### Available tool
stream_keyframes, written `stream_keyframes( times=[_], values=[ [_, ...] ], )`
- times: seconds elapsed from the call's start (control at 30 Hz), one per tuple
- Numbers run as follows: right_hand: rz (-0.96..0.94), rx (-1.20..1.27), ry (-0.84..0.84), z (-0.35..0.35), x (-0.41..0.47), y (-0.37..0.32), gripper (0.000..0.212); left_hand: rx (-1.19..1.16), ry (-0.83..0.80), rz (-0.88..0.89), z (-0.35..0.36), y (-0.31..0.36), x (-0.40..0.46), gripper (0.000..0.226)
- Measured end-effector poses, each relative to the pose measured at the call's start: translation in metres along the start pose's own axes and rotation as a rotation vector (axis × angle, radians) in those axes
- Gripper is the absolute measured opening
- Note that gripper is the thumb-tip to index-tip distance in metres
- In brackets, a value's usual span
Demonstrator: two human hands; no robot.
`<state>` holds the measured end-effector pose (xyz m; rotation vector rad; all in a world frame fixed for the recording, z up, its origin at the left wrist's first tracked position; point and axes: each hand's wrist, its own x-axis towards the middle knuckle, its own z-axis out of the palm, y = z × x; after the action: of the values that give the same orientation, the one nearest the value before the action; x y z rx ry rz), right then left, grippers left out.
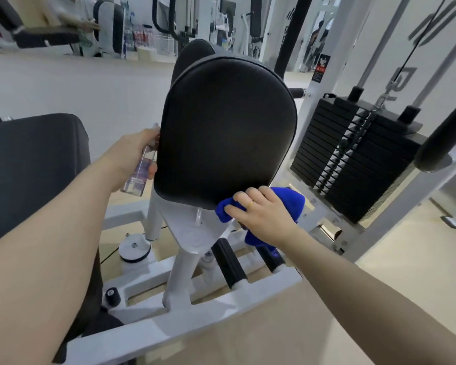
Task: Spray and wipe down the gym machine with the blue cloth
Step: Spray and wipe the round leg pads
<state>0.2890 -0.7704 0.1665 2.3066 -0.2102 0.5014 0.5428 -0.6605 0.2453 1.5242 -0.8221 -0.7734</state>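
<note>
A large black padded backrest (pixel 227 133) of the white-framed gym machine (pixel 184 275) fills the middle of the view. My left hand (pixel 134 151) grips a clear spray bottle (pixel 138 175) at the pad's left edge; the bottle's top is hidden behind my fingers and the pad. My right hand (pixel 261 214) presses a bunched blue cloth (pixel 290 204) against the pad's lower right edge. Part of the cloth hangs down below my wrist.
A black weight stack (pixel 353 159) with guide rods stands to the right. Another black pad (pixel 32 169) sits at the left. Two black roller pegs (pixel 229 264) stick out of the frame below the backrest. A person sits at a machine far back left.
</note>
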Motion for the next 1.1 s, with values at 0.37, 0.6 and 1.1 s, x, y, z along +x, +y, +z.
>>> stream_keyframes(
  times=[0.37,0.6,1.1],
  values=[
    [0.737,0.133,0.617,-0.064,0.115,0.051,0.019,0.113,-0.054,0.018,0.002,0.001,0.004,0.041],
    [0.223,0.051,0.478,-0.068,0.166,0.024,0.018,-0.02,-0.036,-0.018,0.011,0.007,0.006,0.031],
    [0.692,0.817,0.381,-0.11,0.064,0.113,0.023,0.418,0.246,-0.059,0.044,0.041,0.004,0.043]
  ],
)
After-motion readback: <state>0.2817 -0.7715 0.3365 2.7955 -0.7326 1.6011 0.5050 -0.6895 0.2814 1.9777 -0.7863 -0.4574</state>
